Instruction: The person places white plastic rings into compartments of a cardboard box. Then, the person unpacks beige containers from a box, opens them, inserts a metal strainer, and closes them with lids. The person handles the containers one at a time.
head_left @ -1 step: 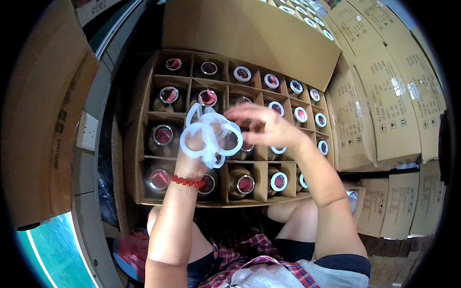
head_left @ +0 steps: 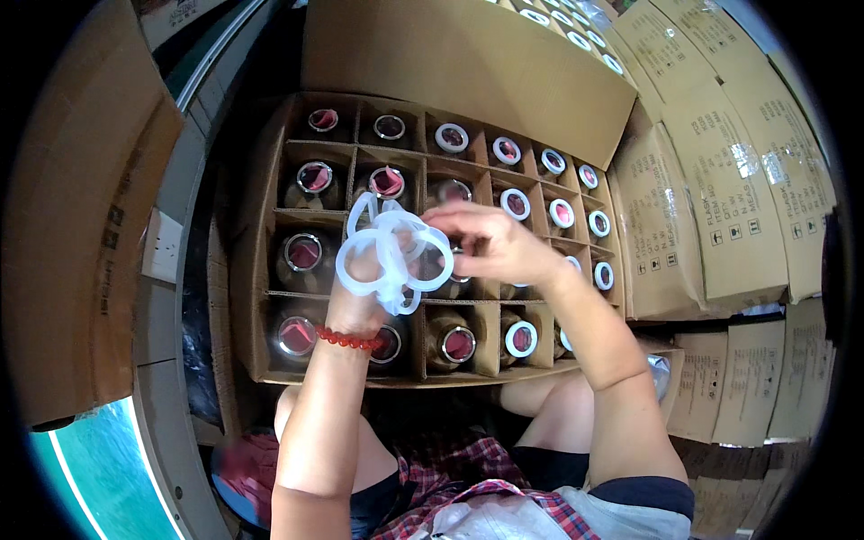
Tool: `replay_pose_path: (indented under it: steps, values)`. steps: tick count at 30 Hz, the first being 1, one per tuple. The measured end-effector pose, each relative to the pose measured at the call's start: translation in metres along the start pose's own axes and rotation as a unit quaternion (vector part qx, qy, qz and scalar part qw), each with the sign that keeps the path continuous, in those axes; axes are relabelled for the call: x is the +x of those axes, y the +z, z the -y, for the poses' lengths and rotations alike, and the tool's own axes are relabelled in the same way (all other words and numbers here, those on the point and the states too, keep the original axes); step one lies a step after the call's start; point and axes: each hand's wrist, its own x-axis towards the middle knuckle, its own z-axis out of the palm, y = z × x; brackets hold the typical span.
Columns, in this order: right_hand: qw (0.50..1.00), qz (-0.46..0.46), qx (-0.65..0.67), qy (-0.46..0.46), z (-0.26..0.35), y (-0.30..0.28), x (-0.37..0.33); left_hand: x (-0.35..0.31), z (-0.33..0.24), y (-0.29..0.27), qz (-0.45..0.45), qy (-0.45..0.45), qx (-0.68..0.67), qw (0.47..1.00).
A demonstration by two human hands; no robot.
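My left hand (head_left: 357,301), with a red bead bracelet at its wrist, is closed on a bunch of translucent white plastic rings (head_left: 394,263). The rings hide most of its fingers. Just right of the bunch is my right hand (head_left: 495,243), its fingers bent and apart, the thumb close to the edge of a ring. Both hands are above a divided cardboard box (head_left: 297,225) of glass jars. Jars on the left, such as one jar (head_left: 303,253), show bare shiny rims with pink inside. Toward the right, jars such as this one (head_left: 520,339) have white rings round their mouths.
A raised cardboard flap (head_left: 468,67) stands at the box's far side, with more white-ringed jars (head_left: 579,40) behind it. Stacked cartons (head_left: 720,180) line the right. A brown cardboard sheet (head_left: 90,225) stands on the left. My knees are against the box's near side.
My right hand has shifted slightly left, and its fingers have drawn in closer to the rings. The left hand with the rings stays nearly in place.
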Motion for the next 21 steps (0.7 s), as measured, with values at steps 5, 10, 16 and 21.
replay_pose_path:
  steps: [5, 10, 16, 21]
  values:
    - [0.994, -0.102, 0.003, -0.049, -0.017, 0.019, -0.003, 0.001, 0.005, 0.007, -0.001, 0.039, 0.021, 0.999]
    - [0.94, -0.252, -0.228, -0.033, -0.066, -0.013, 0.006, 0.0, 0.003, 0.001, -0.063, 0.035, 0.034, 0.997]
    - [0.871, -0.046, -0.473, 0.123, -0.105, -0.022, 0.005, -0.001, -0.004, 0.006, -0.114, 0.057, 0.02, 0.992]
    - [0.852, -0.023, -0.516, 0.086, -0.101, -0.013, -0.009, -0.003, -0.011, 0.002, -0.106, 0.086, 0.006, 0.991]
